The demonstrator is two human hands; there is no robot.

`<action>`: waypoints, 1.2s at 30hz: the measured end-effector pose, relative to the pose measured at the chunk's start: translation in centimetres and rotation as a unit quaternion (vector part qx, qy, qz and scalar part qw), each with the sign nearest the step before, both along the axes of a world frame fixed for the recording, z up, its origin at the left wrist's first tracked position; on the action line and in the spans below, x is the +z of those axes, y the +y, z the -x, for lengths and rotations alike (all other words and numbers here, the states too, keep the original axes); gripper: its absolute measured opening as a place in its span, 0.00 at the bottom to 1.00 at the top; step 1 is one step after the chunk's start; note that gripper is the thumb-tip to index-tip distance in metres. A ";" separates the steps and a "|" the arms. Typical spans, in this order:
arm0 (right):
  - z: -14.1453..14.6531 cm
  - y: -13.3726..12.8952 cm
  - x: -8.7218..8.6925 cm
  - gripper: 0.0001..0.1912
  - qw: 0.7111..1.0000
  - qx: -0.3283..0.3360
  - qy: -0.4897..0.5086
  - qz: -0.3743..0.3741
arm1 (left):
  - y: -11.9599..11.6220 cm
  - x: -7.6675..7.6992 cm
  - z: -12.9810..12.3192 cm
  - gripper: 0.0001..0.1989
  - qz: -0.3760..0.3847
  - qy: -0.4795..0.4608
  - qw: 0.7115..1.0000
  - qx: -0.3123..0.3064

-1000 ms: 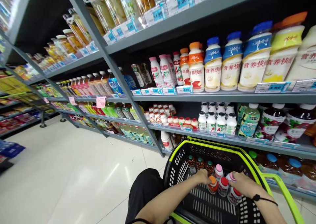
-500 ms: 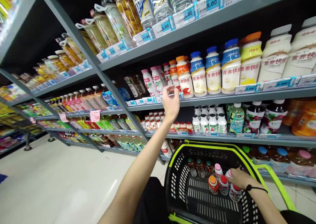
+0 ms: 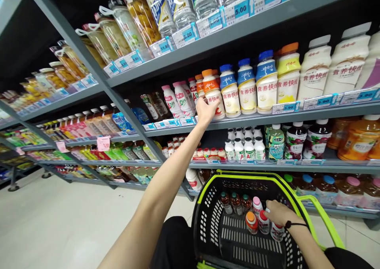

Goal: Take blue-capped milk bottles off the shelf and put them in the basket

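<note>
My left hand [image 3: 207, 110] reaches to the middle shelf, its fingers curled against the front of an orange-capped white bottle [image 3: 212, 93]. Blue-capped bottles [image 3: 230, 93] stand to the right of it, and pink-capped bottles [image 3: 172, 102] to the left. My right hand [image 3: 277, 211], with a dark band at the wrist, is down inside the black basket [image 3: 208, 217], fingers bent at the bottles there. Near it are a pink-capped bottle [image 3: 257, 205], a red-capped bottle [image 3: 263, 222] and an orange-capped bottle [image 3: 251, 222]. What its fingertips hold is hidden.
Small white bottles [image 3: 244, 148] fill part of the shelf below. Jars and clear bottles line the upper shelf [image 3: 213, 43]. The basket's green handle [image 3: 325, 217] sticks out to the right. A grey upright post [image 3: 124, 103] divides the shelving on the left.
The view has shifted a little to the right. My left hand has moved in to the orange-capped bottle, and its fingers have curled. My right hand remains in the basket.
</note>
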State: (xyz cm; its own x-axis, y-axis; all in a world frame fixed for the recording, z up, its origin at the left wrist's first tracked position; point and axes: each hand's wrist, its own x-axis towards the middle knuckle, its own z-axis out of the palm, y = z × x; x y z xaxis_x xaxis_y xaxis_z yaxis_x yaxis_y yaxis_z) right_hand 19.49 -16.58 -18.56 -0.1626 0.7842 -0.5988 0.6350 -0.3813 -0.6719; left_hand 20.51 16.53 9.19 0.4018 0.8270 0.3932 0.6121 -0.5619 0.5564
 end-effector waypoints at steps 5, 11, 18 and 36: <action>-0.2 0.2 1.4 0.14 0.998 -0.020 -0.004 -0.059 | -2.4 0.3 -0.1 0.35 -0.164 -0.214 0.962 -0.039; -0.4 1.1 2.9 0.16 0.988 -0.078 -0.006 -0.133 | -11.1 1.0 3.0 0.37 -0.187 -0.277 0.940 -0.075; 1.4 1.8 3.9 0.18 0.911 -0.313 0.191 -0.190 | -18.9 -5.9 12.1 0.25 0.355 -0.175 0.898 -0.192; 7.5 1.0 5.7 0.35 0.826 -0.280 0.478 -0.105 | -20.3 -13.7 17.9 0.30 0.559 -0.249 0.791 0.012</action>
